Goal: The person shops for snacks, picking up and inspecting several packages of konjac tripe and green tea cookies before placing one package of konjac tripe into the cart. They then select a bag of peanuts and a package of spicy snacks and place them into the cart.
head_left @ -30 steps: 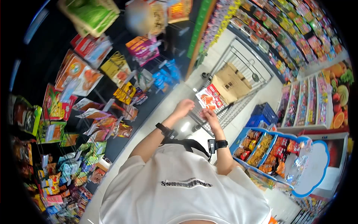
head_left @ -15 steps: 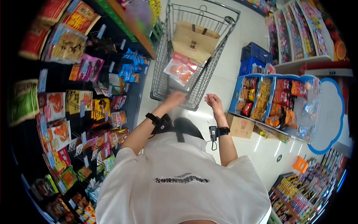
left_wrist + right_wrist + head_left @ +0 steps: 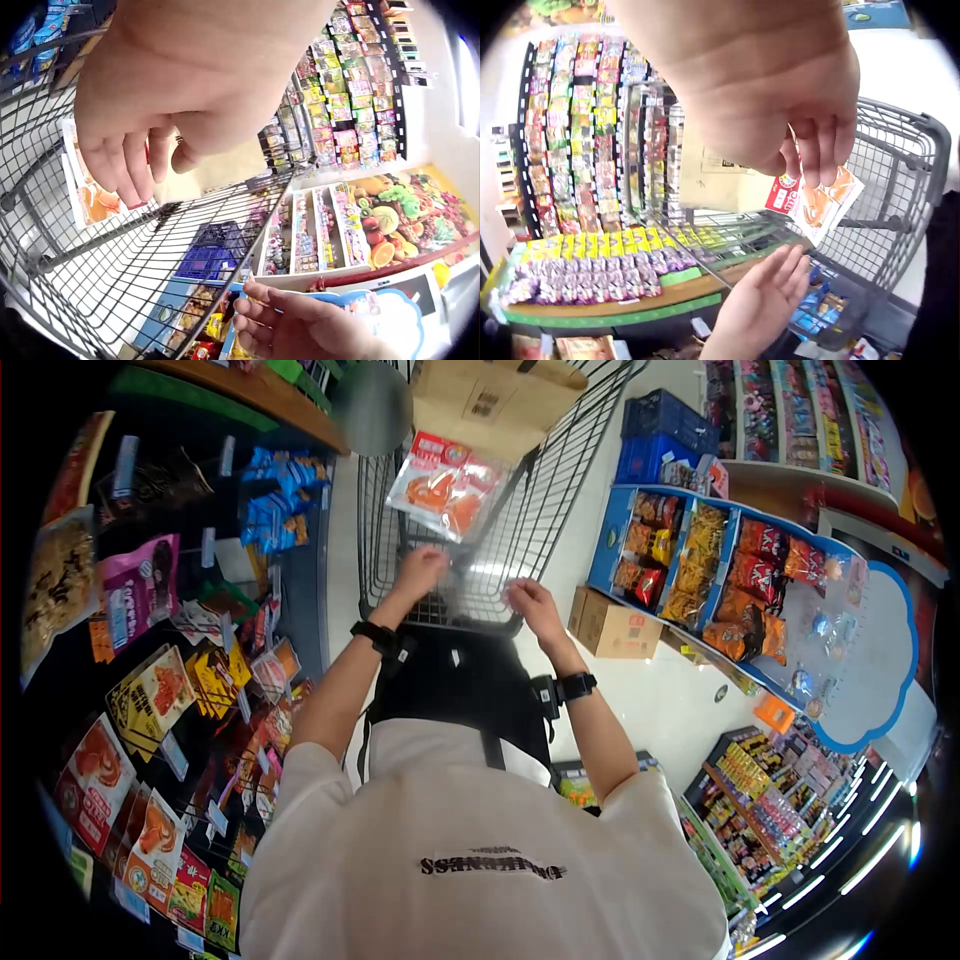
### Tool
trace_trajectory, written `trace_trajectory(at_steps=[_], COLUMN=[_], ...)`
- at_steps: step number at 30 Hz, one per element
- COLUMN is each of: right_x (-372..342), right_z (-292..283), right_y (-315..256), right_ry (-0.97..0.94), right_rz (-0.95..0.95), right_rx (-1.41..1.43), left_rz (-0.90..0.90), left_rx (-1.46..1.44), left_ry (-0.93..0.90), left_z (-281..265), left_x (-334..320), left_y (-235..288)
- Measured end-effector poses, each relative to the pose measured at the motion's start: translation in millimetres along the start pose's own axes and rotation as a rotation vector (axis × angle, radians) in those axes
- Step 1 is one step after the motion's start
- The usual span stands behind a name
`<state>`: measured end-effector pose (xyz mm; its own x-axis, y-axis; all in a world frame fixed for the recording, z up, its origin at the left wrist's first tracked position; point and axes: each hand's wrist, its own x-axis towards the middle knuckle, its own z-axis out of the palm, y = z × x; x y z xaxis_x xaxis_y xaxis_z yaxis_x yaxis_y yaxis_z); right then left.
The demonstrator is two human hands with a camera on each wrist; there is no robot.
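My left hand (image 3: 422, 570) hovers over the near end of a wire shopping cart (image 3: 500, 550), its fingers loosely bent and holding nothing. To its right, my right hand (image 3: 533, 605) hangs beside the cart's near right corner, also holding nothing, its fingers relaxed. Inside the cart lies a red and white food packet (image 3: 432, 490) with orange food pictured on it. Behind that packet sits a brown paper bag (image 3: 490, 405). In the right wrist view, the hand (image 3: 780, 97) covers part of the packet (image 3: 817, 202).
On the left, a dark shelf carries hanging snack packs (image 3: 150, 700) and blue packets (image 3: 275, 500). To the right stand a blue-edged snack bin (image 3: 725, 575), a cardboard box (image 3: 615, 628) and blue crates (image 3: 660, 440). Pale floor tiles (image 3: 590, 705) run between them.
The head view has turned, and the cart now appears nearer, below my hands. Both hands stay empty; they were close together a second ago and now stand farther apart.
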<state>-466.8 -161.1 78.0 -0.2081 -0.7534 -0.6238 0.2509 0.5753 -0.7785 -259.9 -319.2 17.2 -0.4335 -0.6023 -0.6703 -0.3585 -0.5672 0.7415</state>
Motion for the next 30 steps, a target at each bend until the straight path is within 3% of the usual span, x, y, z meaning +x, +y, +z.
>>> trace_trajectory(at_steps=[1,8,10,11,12,13,15,17,18,19,20,21,22,25,30], right_x=[9,82,115,131,153,176,186,223,241,257,265,277,288,305,316], right_z=[8,39,46,47,46,43,62,64,64,66,70,78,84,99,111], right_y=[3,37,64,75,109,146,109,131,144,137,133,132,133,135,145], right_ry=[0.013,0.014,0.025,0.012,-0.009,-0.015,0.110,0.117,0.122,0.108,0.111,0.189,0.273,0.322,0.332], right_rz=[0.041,0.268,0.301,0.310,0.165,0.018,0.346,0.314,0.300,0.386,0.307,0.357,0.405,0.465,0.455], right_rx=[0.018,-0.043,0.095,-0.111,-0.208,-0.307,0.088,-0.100,-0.194,-0.007,0.170,0.178,0.180,0.061,0.105], left_rz=[0.045,-0.118,-0.114,-0.050,-0.004,0.002,-0.134,-0.202,-0.175,-0.152,-0.129,-0.230,-0.206,-0.159,-0.143], left_rx=[-0.118,-0.032,0.049,0.140,0.231,0.180,0.216,0.170,0.105,0.044,-0.016,-0.002,-0.002,-0.002,-0.003], left_ry=[-0.015,0.035,0.042,0.054,0.057,-0.036,-0.104,-0.152,-0.139,-0.122,-0.101,-0.105,-0.077,-0.019,-0.003], left_z=[-4,-26,-23,-19,-10,-9,-1,3,5,8,8,8,9,14,11], left_x=[7,52,52,57,52,38,29,26,26,24,23,23,24,26,28], left_y=[-11,-77,-95,-112,-130,-103,-99,-104,-107,-112,-113,-106,-106,-106,-108])
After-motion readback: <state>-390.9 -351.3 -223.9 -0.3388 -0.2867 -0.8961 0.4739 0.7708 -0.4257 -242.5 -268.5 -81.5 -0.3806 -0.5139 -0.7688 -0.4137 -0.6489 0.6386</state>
